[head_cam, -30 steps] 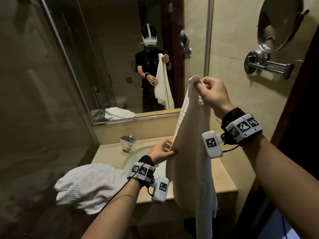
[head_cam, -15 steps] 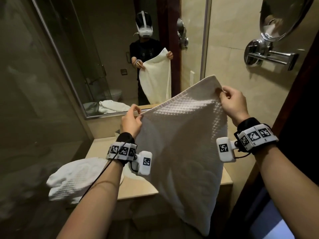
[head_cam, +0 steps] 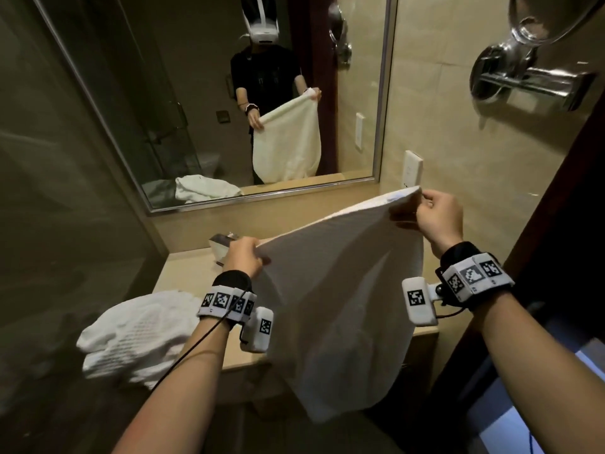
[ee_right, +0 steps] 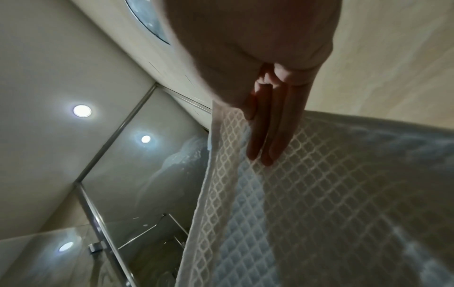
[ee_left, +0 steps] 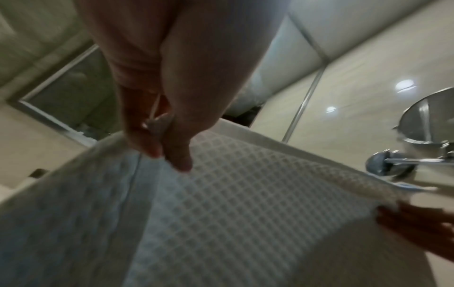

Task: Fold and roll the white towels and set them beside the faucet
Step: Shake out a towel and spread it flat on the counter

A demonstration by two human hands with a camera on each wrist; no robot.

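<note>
A white waffle-weave towel point(head_cam: 340, 299) hangs spread between both hands over the vanity counter point(head_cam: 183, 273). My left hand point(head_cam: 244, 257) pinches its near-left top corner, just in front of the chrome faucet point(head_cam: 221, 242). My right hand point(head_cam: 435, 213) pinches the far-right top corner, higher up. In the left wrist view the fingers point(ee_left: 172, 153) clamp the towel's point(ee_left: 233, 194) hem. In the right wrist view the fingers point(ee_right: 267, 139) lie along the towel point(ee_right: 307, 194) edge. A second white towel point(head_cam: 140, 332) lies crumpled on the counter's left end.
A wall mirror point(head_cam: 229, 93) stands behind the counter and reflects the person and the towel. A chrome swing-arm mirror mount point(head_cam: 523, 77) juts from the right wall. A glass shower panel point(head_cam: 49, 191) is on the left, a dark door frame point(head_cam: 556, 224) on the right.
The towel went from hanging narrow from my right hand to spread wide between both hands. Both hands have since come lower, toward the counter, and the towel tilts flatter.
</note>
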